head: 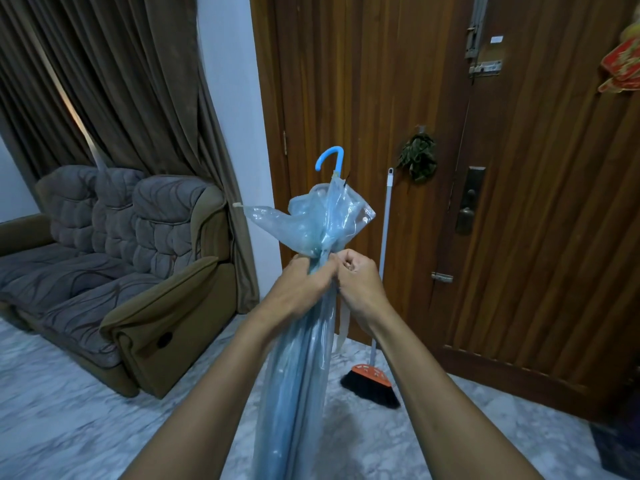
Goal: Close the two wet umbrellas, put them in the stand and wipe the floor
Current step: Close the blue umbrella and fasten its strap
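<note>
Leaning against wooden door (519, 202), broom (372, 379); marble floor (69, 410).

clear blue umbrella (301, 368), closed, upright

My umbrella (298, 358) is glossy, see-through plastic; door (540, 258) at two o'clock is grooved, varnished wood; sofa (104, 271) at nine o'clock, matt cloth
</note>
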Demonstrator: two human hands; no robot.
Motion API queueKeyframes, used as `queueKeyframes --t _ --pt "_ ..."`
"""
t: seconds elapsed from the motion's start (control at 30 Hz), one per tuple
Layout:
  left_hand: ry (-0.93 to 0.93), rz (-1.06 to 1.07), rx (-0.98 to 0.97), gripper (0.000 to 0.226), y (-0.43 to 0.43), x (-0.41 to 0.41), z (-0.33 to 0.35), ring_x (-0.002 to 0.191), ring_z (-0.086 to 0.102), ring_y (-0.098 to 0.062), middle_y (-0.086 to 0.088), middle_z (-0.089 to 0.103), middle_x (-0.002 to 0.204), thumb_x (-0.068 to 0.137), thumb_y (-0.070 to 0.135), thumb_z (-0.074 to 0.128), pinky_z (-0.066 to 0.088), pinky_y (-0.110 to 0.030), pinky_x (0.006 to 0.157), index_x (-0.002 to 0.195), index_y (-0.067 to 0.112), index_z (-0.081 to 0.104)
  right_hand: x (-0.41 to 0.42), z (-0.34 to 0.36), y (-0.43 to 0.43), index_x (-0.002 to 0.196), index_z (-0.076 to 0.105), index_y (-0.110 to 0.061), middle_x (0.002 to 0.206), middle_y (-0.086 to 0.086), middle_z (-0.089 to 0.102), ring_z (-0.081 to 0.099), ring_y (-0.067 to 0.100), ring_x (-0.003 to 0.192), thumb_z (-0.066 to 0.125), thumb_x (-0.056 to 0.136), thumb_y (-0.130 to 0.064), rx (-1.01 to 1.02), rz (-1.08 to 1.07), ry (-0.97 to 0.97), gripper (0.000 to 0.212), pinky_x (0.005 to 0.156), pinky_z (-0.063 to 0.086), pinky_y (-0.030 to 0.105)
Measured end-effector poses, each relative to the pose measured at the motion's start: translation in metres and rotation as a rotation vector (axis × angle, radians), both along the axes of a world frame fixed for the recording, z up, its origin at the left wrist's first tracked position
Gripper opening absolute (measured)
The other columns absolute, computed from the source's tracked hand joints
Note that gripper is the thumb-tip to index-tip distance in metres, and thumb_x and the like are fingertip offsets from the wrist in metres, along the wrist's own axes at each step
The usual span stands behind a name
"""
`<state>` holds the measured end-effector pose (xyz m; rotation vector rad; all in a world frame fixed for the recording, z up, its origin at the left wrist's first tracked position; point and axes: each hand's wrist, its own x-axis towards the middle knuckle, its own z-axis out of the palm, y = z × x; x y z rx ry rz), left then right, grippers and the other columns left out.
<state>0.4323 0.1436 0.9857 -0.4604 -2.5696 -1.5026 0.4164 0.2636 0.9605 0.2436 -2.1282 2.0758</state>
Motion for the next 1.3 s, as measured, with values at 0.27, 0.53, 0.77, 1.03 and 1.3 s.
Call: queueKeyframes --t 0.27,0.53,0.77,1.03,1.3 --pt "-0.150 0.019 0.200 0.023 -0.023 -0.011 -0.006 0.073 0.070 -0.015 -0.007 0.073 0.088 0.081 0.011 0.068 0.056 -0.030 0.066 0.104 0.015 0.066 -0.005 0.012 0.013 0.082 0.057 -0.010 0.079 0.008 0.065 0.062 0.020 0.074 0.057 0.099 -0.026 -0.004 0.194 -0.016 0.023 0.071 0.055 0.036" --pt "-0.272 0.010 0.538 0.027 -0.034 -0.011 -0.001 0.051 0.061 -0.015 -0.005 0.064 0.064 0.075 0.000 0.061 0.049 -0.022 0.047 0.101 0.002 0.057 -0.009 0.016 0.017 0.071 0.056 -0.018 0.073 -0.009 0.069 0.062 0.009 0.064 0.066 0.094 -0.027 -0.085 0.129 -0.016 0.027 0.058 0.047 0.021" --pt "-0.411 -0.253 0.624 0.051 -0.037 -0.011 -0.005 0.064 0.052 -0.029 -0.024 0.055 0.090 0.055 0.026 0.062 0.045 -0.034 0.062 0.098 0.000 0.070 -0.004 0.007 0.011 0.088 0.062 -0.026 0.091 -0.016 0.065 0.051 0.006 0.083 0.063 0.087 -0.057 -0.001 0.210 -0.201 0.031 0.075 0.038 0.032" --pt "-0.461 -0.246 0.566 0.055 -0.027 -0.006 -0.003 0.063 0.059 -0.035 -0.033 0.062 0.079 0.083 0.033 0.038 0.051 -0.036 0.062 0.100 -0.013 0.062 -0.007 0.008 0.009 0.105 0.073 -0.025 0.060 -0.008 0.049 0.049 0.013 0.061 0.050 0.098 -0.049 -0.055 0.324 -0.156 0.033 0.064 0.037 0.029" --pt "-0.071 0.202 0.248 0.055 -0.014 -0.015 0.005 0.098 0.064 -0.012 0.001 0.070 0.100 0.104 0.049 0.019 0.046 -0.032 0.095 0.101 0.023 0.068 -0.005 0.004 0.010 0.118 0.067 -0.006 0.110 0.005 0.075 0.070 0.008 0.093 0.056 0.099 -0.029 -0.178 0.255 -0.140 0.031 0.074 0.051 0.014"
